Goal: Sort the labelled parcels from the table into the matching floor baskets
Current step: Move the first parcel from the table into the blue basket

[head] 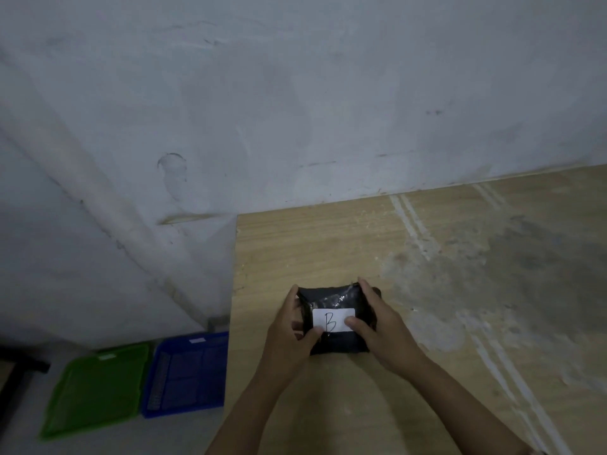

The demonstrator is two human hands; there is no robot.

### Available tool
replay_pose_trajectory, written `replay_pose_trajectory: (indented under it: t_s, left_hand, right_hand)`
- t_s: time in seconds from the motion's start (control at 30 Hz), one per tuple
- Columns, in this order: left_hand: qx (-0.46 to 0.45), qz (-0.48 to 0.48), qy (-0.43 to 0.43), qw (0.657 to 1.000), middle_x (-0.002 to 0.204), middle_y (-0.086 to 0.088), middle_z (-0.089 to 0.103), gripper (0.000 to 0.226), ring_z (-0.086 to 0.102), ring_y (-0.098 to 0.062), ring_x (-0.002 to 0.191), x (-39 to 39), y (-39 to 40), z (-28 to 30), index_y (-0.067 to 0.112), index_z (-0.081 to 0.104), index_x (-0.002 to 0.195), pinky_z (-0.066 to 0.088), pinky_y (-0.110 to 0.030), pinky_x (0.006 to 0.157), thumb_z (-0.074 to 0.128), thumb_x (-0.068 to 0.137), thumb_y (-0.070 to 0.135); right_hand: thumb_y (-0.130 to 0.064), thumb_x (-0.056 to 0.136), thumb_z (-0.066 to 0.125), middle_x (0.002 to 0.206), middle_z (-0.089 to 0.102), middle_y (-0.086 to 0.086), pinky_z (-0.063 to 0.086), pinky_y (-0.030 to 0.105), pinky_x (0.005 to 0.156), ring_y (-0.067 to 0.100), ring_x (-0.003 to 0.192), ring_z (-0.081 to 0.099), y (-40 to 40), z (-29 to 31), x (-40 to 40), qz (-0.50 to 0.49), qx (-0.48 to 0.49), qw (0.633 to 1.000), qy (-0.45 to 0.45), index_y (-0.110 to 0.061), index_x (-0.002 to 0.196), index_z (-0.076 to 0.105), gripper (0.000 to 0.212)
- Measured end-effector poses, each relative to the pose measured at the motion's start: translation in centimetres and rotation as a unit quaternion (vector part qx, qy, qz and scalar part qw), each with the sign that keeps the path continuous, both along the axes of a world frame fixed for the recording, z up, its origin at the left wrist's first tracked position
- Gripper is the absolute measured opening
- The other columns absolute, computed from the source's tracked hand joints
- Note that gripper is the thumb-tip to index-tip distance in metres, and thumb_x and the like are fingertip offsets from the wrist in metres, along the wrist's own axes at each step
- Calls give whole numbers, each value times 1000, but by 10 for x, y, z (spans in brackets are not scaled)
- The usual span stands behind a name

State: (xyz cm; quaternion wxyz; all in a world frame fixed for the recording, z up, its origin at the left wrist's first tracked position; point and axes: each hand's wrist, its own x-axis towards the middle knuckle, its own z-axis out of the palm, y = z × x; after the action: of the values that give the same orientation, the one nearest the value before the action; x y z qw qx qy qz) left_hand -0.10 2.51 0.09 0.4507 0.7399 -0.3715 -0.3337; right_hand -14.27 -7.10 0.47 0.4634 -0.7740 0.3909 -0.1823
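Observation:
A small black parcel [335, 302] with a white label marked "B" lies on the wooden table [427, 257], near its left edge. My left hand [290, 330] grips the parcel's left side, thumb on the label's lower left corner. My right hand [377, 320] holds its right side, thumb on the label's right edge. On the floor to the left of the table stand a blue basket [185, 372] and a green basket [95, 389], each with a small white tag on its far rim that is too blurred to read.
A grey plastered wall [295, 93] rises behind the table and baskets. A dark frame [16, 376] shows at the far left edge on the floor. The table top has pale scuffed streaks across its right half.

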Motion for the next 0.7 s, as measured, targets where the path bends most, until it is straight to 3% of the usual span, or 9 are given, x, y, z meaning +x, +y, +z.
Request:
replay_pose_trajectory:
  t_s: [0.13,0.3,0.43,0.57,0.7]
  left_hand:
    - [-15,12,-9,1000,130,4,45,79,58,-6,83,11,24,17,31,15,140,49,-9,59,64,80,12]
    - [-23,36,-9,999,126,9,44,80,59,-10,91,46,69,32,36,18,138,56,-39,80,68,77,18]
    - [-56,39,-13,998,129,10,45,80,58,-13,97,85,112,36,38,20,137,54,-16,69,70,76,19]
    - [-63,44,-49,996,129,5,48,72,50,-16,115,130,160,40,36,24,135,47,-34,94,67,79,22]
    - [-58,33,-94,993,137,4,44,66,41,-7,118,188,211,45,31,23,138,34,-25,94,60,84,27]
  right_hand:
    - [-15,86,57,143,39,7,40,39,104,22,126,42,19,21,15,8,4,1000,-11,-23,140,16,68]
    - [-12,85,58,144,38,4,36,43,108,19,129,39,56,36,50,17,12,999,-48,-22,139,20,66]
    - [-9,84,58,142,41,5,36,45,108,19,128,41,96,44,88,16,37,996,-79,-22,138,23,66]
    - [-6,83,59,133,48,6,45,48,100,22,114,53,141,48,134,-11,54,994,-98,-21,137,25,65]
    - [-2,82,59,127,49,1,46,45,99,22,109,56,183,49,183,-31,52,992,-113,-21,137,26,66]
